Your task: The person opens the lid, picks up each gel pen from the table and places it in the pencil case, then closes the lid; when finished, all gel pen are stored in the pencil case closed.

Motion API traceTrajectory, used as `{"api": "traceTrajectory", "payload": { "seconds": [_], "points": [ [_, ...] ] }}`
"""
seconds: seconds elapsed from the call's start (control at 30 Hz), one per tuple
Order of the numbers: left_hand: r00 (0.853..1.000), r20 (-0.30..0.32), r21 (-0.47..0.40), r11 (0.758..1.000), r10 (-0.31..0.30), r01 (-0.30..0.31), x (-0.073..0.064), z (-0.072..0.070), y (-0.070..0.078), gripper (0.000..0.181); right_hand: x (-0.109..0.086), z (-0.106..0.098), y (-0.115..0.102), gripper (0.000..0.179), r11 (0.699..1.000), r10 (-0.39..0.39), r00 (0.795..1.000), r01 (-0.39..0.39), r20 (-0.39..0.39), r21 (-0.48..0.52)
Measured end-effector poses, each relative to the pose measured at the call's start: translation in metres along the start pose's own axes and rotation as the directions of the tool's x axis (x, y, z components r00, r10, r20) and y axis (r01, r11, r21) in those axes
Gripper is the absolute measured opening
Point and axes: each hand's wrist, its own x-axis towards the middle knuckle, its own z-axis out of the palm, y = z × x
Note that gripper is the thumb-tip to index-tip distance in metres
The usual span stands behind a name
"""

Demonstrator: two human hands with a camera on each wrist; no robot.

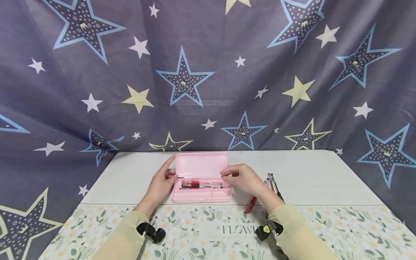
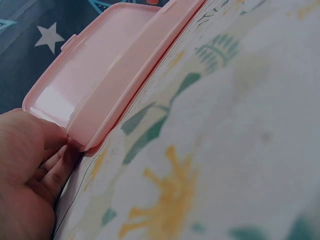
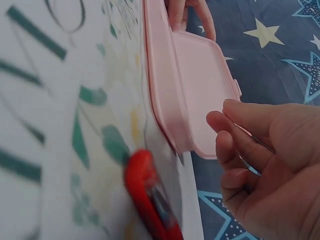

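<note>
A pink pencil case (image 1: pixel 195 195) lies with its lid (image 1: pixel 201 165) raised at the back. Several red and black pens (image 1: pixel 198 185) rest in its rear compartment, while the narrow front one is divided. My left hand (image 1: pixel 160 185) grips the left end of the case, with one finger up along the lid's edge and the thumb at the hinge corner. In front of the lid's right side hovers my right hand (image 1: pixel 244 177), its fingers loosely bent with nothing between them. In the right wrist view, its fingertips (image 3: pixel 227 107) overlap the lid.
Beside my right forearm lie a red pen (image 1: pixel 250 205) and several dark-capped pens (image 1: pixel 275 186), partly hidden by the arm. A floral cloth (image 1: pixel 182 231) covers the near part of the white table (image 1: pixel 312 177). A star-patterned curtain (image 1: pixel 208 97) hangs behind.
</note>
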Motion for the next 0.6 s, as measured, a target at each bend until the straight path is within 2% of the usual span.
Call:
{"api": "traceTrajectory", "payload": {
  "seconds": [0.3,0.6],
  "points": [
    [1.000,-0.002,0.002,1.000,-0.001,0.001,0.000,0.001,-0.001,0.077,-0.008,-0.026,0.008,0.021,1.000,-0.016,1.000,0.016,0.007,-0.025],
    [1.000,0.002,0.008,1.000,-0.008,0.008,-0.001,0.000,0.001,0.078,-0.016,-0.049,0.023,0.025,0.999,-0.036,0.999,0.036,0.018,-0.009]
  ]
}}
